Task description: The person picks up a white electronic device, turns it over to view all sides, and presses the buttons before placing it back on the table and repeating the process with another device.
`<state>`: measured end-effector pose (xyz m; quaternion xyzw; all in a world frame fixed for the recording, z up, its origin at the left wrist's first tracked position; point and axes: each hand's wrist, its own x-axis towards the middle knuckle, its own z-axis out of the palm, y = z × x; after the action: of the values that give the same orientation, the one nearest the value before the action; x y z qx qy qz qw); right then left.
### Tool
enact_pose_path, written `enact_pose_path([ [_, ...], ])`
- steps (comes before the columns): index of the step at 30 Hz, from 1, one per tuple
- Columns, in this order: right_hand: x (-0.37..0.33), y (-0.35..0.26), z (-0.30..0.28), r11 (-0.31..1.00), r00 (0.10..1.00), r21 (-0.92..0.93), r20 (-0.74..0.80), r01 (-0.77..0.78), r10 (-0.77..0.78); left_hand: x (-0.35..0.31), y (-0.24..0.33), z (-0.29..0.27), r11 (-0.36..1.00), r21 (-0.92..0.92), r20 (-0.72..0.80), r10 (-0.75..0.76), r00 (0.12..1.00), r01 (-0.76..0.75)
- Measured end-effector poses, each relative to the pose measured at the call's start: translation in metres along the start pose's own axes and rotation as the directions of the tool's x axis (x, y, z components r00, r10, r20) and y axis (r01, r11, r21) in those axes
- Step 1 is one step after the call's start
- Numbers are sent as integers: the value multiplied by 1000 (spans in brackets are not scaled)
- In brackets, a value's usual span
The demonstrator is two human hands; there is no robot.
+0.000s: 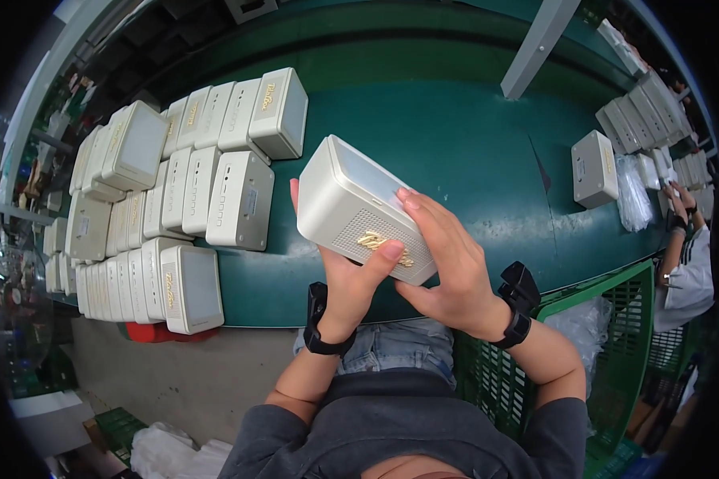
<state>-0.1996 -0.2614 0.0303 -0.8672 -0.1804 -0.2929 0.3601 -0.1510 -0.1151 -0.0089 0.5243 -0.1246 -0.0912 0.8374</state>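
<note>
above the near edge of a green worktable (471, 120), a cream box-shaped speaker (319, 195) is held tilted, clear of the surface; the left hand (350, 281) grasps it from below and from the left, thumb against the perforated grille; the right hand (458, 267) grasps the other end, fingers laid on the pale panel, thumb near the lower corner; both grips are engaged on this one piece.

progress, as judged from the layout: one piece is under handling; similar speakers (192, 283) stand bare in close rows on the left; a single speaker (595, 170) stands apart on the right, just beside clear plastic bags (633, 195), with stacked speakers (647, 116) beyond; which group is finished and which is left cannot be told; the held piece has not been set down.

markings: raised gold script lettering (367, 239) lies across the grille, partly covered by the left thumb; matching gold lettering shows on several speakers in the rows; a small grey label (252, 201) on one flat face is too small to read.
</note>
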Motion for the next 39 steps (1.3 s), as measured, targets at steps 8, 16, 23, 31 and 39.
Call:
enact_pose_path([
  [8,-1,-2,-8,932,950,186,91,-312,300,3,6,4,991,-24,-88,128,988,-130],
  [16,-4,13,-3,12,629,736,570,-677,528,10,14,-20,963,-250,-52,-120,991,104],
  [23,0,21,-9,-43,575,682,647,-730,500,7,21,-19,991,-113,-21,-81,997,78],
  [31,-10,34,-12,56,527,669,528,-741,666,-1,28,-26,933,79,-64,357,932,-352],
  [39,-7,96,-107,601,685,-366,-165,-711,710,-18,56,-37,860,-418,900,350,259,292],
])
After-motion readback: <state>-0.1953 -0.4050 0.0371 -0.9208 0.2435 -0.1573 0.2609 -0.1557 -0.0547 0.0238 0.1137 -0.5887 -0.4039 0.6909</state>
